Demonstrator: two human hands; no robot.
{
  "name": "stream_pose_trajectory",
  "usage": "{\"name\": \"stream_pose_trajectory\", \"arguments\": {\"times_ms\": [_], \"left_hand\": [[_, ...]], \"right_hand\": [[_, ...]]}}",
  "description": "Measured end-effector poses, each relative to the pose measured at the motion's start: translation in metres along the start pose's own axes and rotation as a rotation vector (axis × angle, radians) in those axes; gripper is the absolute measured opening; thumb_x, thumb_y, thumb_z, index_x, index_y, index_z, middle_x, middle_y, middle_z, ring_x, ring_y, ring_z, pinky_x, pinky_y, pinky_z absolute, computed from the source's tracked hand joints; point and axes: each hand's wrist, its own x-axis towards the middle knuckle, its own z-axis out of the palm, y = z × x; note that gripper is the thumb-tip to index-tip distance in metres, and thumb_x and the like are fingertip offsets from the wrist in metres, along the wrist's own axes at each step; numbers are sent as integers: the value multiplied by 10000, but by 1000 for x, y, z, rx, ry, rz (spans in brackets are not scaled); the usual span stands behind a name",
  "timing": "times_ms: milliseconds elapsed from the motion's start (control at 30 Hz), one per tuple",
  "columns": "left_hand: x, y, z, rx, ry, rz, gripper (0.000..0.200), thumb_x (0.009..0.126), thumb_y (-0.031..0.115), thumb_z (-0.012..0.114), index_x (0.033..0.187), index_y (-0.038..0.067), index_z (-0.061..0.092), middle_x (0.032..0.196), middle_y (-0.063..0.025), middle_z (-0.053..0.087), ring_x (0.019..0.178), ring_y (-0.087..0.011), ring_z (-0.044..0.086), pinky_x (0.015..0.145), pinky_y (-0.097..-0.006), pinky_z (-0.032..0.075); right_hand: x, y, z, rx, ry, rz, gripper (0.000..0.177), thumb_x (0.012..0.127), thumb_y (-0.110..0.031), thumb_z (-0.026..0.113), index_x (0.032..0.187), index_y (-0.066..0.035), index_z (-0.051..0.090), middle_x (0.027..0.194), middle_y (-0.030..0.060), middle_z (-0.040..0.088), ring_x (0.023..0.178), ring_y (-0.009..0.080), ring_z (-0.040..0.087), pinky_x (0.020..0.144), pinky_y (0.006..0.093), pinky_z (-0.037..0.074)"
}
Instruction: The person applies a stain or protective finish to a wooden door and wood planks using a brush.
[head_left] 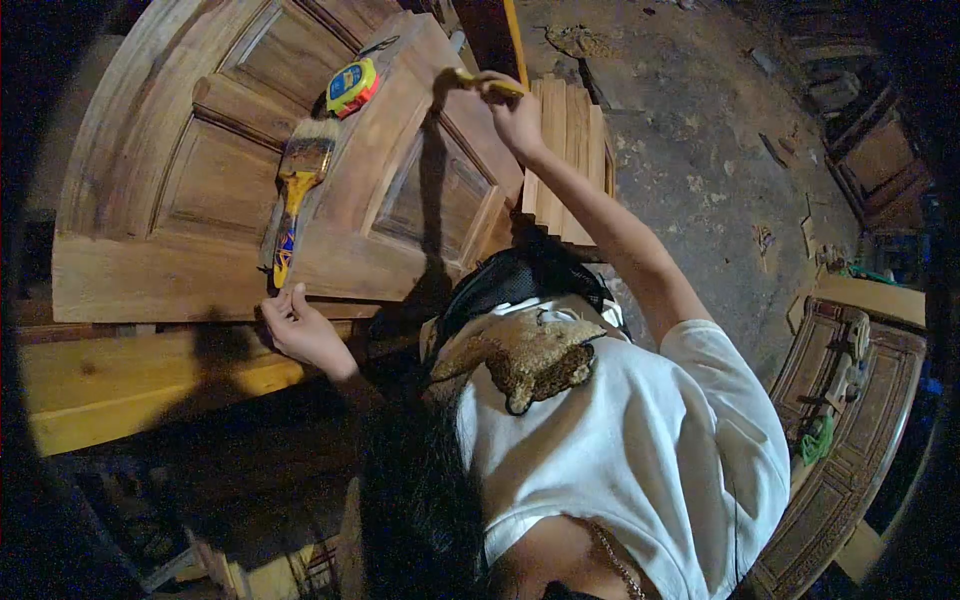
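My right hand (515, 120) is closed around a yellow-handled tool (500, 88) above the upper right part of a carved wooden door panel (350, 240). The tool's head is dark and blurred. At the panel's lower edge is my left hand (310, 335), its thumb and fingers apart and nothing visible between them. Just above it, a wide paintbrush (298, 185) with a yellow handle lies on the panel, bristles pointing up. A yellow and red tape measure (351, 87) sits beyond those bristles.
Below the panel runs a yellowish wooden beam (160, 380). Stacked wooden boards (565, 140) stand right of the panel. Another carved panel (850, 450) lies at the far right, with a green item (817, 438) on it. Wood scraps lie on the stained floor (690, 150).
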Motion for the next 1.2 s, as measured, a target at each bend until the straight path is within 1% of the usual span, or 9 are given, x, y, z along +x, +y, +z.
{"name": "stream_pose_trajectory", "arguments": {"times_ms": [233,333,533,600,733,833,933,1033,1200], "left_hand": [[1,-5,-1,-8,-10,34,239,783,136,695,762,-12,509,713,-120,600,638,-246,567,573,-344,438],[0,-4,2,0,1,26,239,785,147,693,763,-8,513,724,-120,607,639,-241,568,575,-342,436],[2,-2,0,21,0,22,227,791,138,688,779,-9,516,746,-117,624,648,-233,578,589,-334,446],[0,0,-2,35,-10,26,224,792,134,688,784,-9,516,749,-116,626,648,-233,579,590,-331,449],[1,3,-2,19,-19,4,212,791,118,686,789,-14,521,752,-126,627,654,-235,587,585,-336,458],[0,-2,1,10,-21,-37,211,790,110,686,788,-21,521,756,-133,626,659,-234,592,587,-338,463],[0,2,-1,45,-30,-74,212,789,104,686,787,-27,519,758,-133,623,664,-229,595,591,-333,464],[0,-3,0,37,-24,-55,208,788,93,686,789,-28,517,752,-127,617,662,-223,592,590,-326,463],[1,-1,1,24,-11,-43,197,787,68,683,797,-28,512,730,-113,600,650,-200,572,595,-313,458]], "right_hand": [[-94,-46,30,-105,-185,-107,177,838,-137,587,962,-22,636,854,148,656,707,172,609,672,296,478],[-100,-81,27,63,-550,79,198,861,-184,591,959,-20,643,857,150,659,741,178,610,682,293,474],[-16,11,11,123,-81,18,159,905,-139,559,962,0,608,881,46,634,828,107,573,749,261,467],[3,-11,-2,72,10,156,162,912,-138,551,989,-3,595,870,38,621,823,106,571,730,251,466],[-16,-9,19,166,-38,45,175,921,-168,543,1018,-32,594,866,29,617,763,95,548,667,222,456],[-25,-22,9,131,-110,239,181,917,-187,555,1021,-45,594,875,50,622,798,102,578,659,225,473],[-15,-19,5,577,100,347,200,916,-195,554,1026,-29,573,838,60,606,744,113,594,591,251,477],[-19,43,6,345,201,265,195,912,-198,560,1018,-34,553,839,60,596,676,117,575,591,255,486],[-22,79,12,203,402,540,181,902,-181,569,1004,-41,515,869,63,579,691,128,591,594,269,507]]}}
